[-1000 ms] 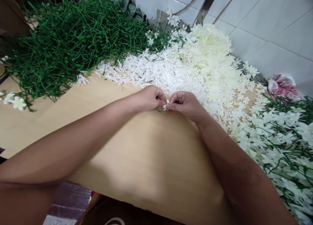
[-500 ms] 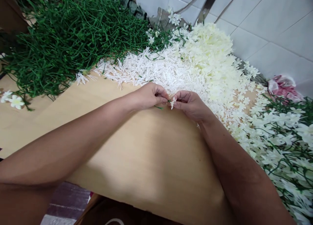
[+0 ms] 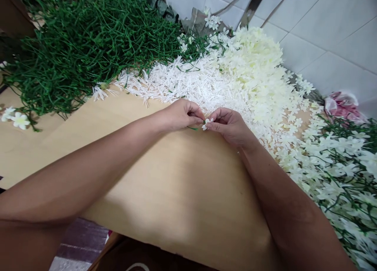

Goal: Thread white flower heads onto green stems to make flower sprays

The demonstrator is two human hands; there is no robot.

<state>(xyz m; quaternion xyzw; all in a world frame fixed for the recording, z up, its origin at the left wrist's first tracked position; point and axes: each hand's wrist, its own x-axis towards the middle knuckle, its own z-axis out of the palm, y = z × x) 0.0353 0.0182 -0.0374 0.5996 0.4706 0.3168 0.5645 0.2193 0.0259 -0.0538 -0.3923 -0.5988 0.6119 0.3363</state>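
Observation:
Above the tan board [image 3: 165,184], my left hand [image 3: 184,116] pinches a green stem [image 3: 193,128], whose thin end pokes out below the fingers. A small white flower [image 3: 207,124] sits at the fingertips of my right hand [image 3: 228,123], which is closed on it. The fingertips of both hands nearly touch, with the flower between them at the stem's end. Just beyond the hands lies a heap of thin white pieces [image 3: 191,80].
Green stems [image 3: 103,43] are piled at the back left, pale yellow-white flowers [image 3: 256,66] at the back right. Flowers on stems [image 3: 344,184] cover the right side. Two white flowers [image 3: 20,120] lie far left. A tiled wall [image 3: 332,31] stands behind.
The white flower at my right fingertips has turned, and its petals now face more toward the camera. Both hands stay in nearly the same place.

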